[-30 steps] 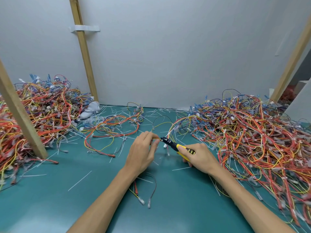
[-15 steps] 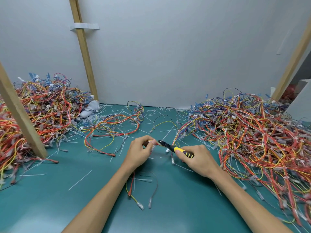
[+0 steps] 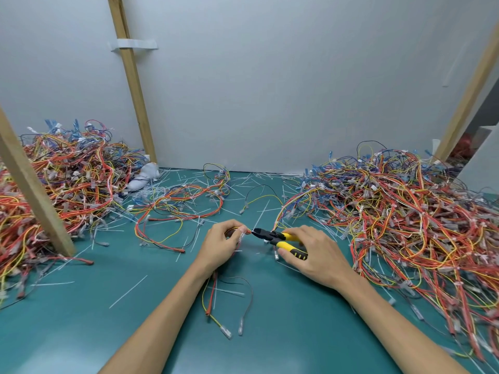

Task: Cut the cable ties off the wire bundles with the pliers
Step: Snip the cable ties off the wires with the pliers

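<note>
My left hand point(image 3: 220, 245) grips a small wire bundle point(image 3: 213, 298) of red, yellow and dark wires; its loose ends trail toward me under the wrist. My right hand point(image 3: 310, 256) holds the yellow-and-black pliers point(image 3: 279, 237) with the handles spread. The black jaws point left and their tip meets the bundle just at my left fingertips. The cable tie there is too small to make out.
A big heap of tied wire bundles point(image 3: 399, 211) fills the right side, another heap point(image 3: 62, 179) the left. A loose bundle point(image 3: 183, 201) lies behind my hands. Cut white ties point(image 3: 129, 291) litter the green mat. Wooden posts point(image 3: 35, 190) stand at left and back.
Both hands have drifted slightly toward me and left. The pliers' handles have spread apart, with the jaw tip staying at the bundle end.
</note>
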